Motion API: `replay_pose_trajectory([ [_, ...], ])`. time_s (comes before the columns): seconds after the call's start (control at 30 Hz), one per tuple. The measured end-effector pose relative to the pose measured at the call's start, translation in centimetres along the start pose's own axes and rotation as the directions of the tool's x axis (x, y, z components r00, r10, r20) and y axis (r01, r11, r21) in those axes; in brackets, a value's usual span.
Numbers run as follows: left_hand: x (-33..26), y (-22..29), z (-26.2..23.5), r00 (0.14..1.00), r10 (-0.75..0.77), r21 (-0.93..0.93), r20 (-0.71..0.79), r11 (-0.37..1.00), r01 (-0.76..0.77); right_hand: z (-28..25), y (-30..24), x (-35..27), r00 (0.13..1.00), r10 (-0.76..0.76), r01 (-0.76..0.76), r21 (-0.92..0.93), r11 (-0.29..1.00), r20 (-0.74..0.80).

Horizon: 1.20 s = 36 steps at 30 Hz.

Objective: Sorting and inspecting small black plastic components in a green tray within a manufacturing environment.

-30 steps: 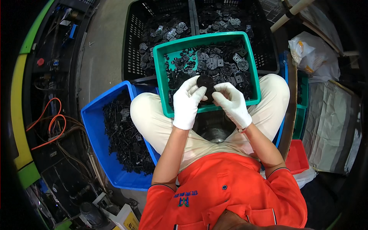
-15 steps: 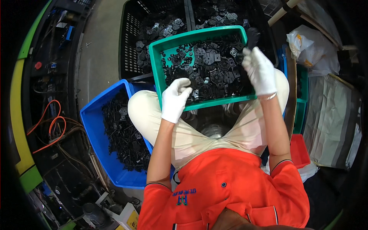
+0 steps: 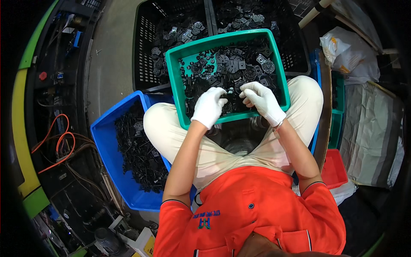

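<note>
A green tray (image 3: 282,77) rests across my thighs. Small black plastic parts (image 3: 233,64) lie heaped in it, flat plates and little round pieces, some with metal bits. My left hand (image 3: 209,106), in a white glove, is over the tray's near edge with fingers curled toward the thumb. Whatever sits in its grip is too small and dark to name. Opposite it, my right hand (image 3: 263,102), also gloved in white, hovers above the near right of the heap. Its fingers are bent and slightly apart, with nothing visible in them. A short gap separates the two hands.
Behind the tray stand black mesh crates (image 3: 143,55) with more black parts. A blue bin (image 3: 128,195) of thin dark pieces is by my left knee. Machinery with an orange hose (image 3: 60,139) lines the left. At right are a red tray (image 3: 334,171) and plastic bags (image 3: 349,51).
My right hand has come from the tray's right rim inward and nearer the left hand. The dark blurred piece beyond its fingers is gone from there. My left hand has shifted slightly right.
</note>
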State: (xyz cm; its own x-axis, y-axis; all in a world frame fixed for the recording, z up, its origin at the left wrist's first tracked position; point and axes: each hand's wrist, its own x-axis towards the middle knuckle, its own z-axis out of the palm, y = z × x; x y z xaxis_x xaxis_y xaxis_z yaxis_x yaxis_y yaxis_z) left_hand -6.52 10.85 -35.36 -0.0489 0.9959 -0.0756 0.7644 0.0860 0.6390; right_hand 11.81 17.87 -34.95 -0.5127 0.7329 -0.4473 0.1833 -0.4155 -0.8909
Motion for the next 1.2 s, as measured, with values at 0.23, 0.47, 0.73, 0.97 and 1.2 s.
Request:
replay_pose_trajectory([
  [0.23, -1.2, 0.3, -2.2, 0.983, -0.008, -0.95, 0.183, 0.255, 0.179, 2.0, -1.9, -0.6, 0.967, 0.1, -0.14, 0.16, 0.977, 0.234],
  [0.47, -1.4, 1.9, -2.6, 0.988, -0.148, -0.999, 0.054, -0.009, 0.054, 3.5, -3.2, -1.7, 1.0, -0.005, 0.001, 0.328, 0.945, 0.011],
  [0.73, -1.5, 3.0, -2.4, 0.951, -0.31, -0.974, 0.011, 0.214, 0.081, 4.5, -3.5, -2.5, 0.995, -0.079, 0.093, 0.309, 0.946, -0.059],
  [0.97, -1.4, 3.2, -2.5, 0.948, -0.319, -0.95, 0.013, 0.292, 0.112, 3.6, -2.4, -2.4, 0.992, -0.121, 0.121, -0.017, 0.993, -0.035],
  [1.2, -1.7, 0.2, -3.3, 0.916, -0.402, -0.922, 0.01, 0.35, 0.164, -4.4, -4.2, 1.3, 0.98, -0.083, 0.188, 0.723, 0.665, -0.178],
])
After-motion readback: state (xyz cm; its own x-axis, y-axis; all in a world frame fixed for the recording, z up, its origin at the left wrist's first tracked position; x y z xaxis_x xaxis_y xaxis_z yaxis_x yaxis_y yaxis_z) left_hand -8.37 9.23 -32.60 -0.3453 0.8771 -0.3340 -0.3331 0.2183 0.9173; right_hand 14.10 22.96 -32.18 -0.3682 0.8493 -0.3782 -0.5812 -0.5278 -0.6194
